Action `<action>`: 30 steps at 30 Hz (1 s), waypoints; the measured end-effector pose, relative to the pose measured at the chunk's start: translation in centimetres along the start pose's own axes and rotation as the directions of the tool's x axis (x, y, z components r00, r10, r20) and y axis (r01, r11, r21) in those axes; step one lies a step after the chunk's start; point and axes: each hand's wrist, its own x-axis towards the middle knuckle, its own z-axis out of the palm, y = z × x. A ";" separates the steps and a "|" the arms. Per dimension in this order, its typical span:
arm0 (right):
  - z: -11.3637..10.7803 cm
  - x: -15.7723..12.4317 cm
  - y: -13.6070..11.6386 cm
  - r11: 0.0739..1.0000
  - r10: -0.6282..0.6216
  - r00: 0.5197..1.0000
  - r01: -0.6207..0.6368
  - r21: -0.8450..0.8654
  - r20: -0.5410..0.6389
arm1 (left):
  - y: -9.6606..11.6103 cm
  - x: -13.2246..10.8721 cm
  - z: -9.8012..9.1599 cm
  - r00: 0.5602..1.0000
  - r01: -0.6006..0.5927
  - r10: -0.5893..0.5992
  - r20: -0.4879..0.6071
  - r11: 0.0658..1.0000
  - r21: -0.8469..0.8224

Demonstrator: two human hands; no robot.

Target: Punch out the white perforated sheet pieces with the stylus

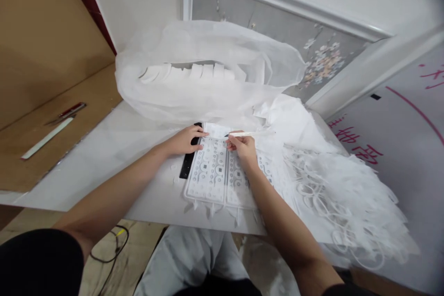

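A white die-cut sheet with round cut-out patterns lies on the white table in front of me. My left hand rests with its fingers flat on the sheet's upper left corner and on a black ruler lying along the sheet's left edge. My right hand is closed around a thin white pen-like tool, whose dark tip touches the top edge of the sheet.
A big translucent plastic bag with stacked white pieces lies behind the sheet. A heap of white cut scraps spreads to the right. On the brown board at left lie a white stick and a red-handled tool. A cable lies on the floor.
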 end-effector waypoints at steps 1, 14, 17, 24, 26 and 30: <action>0.0 0.0 -0.1 1.000 0.016 1.000 -0.016 0.006 0.026 | 0.0 0.0 0.0 1.000 0.001 -0.001 -0.001 1.000 0.001; 0.8 -0.8 0.2 0.989 0.016 0.989 0.006 -0.148 0.148 | 0.2 0.0 0.1 1.000 -0.001 0.001 -0.012 1.000 0.010; 1.0 -0.7 0.3 0.999 0.002 0.988 0.004 -0.043 0.152 | 0.4 0.0 -0.1 1.000 -0.018 0.018 -0.005 0.999 0.045; 1.7 -1.0 0.3 0.991 -0.064 0.990 0.078 -0.106 0.128 | 1.0 0.1 -0.6 0.999 0.012 -0.015 0.030 0.994 0.107; 2.0 -1.1 0.1 0.980 -0.113 0.985 0.133 -0.151 0.134 | 1.1 0.1 -0.6 0.999 0.029 -0.032 0.026 0.992 0.123; 2.6 -1.4 -0.1 0.942 -0.204 0.967 0.236 -0.240 0.150 | 1.2 0.0 -0.5 0.998 0.030 -0.037 0.045 0.990 0.139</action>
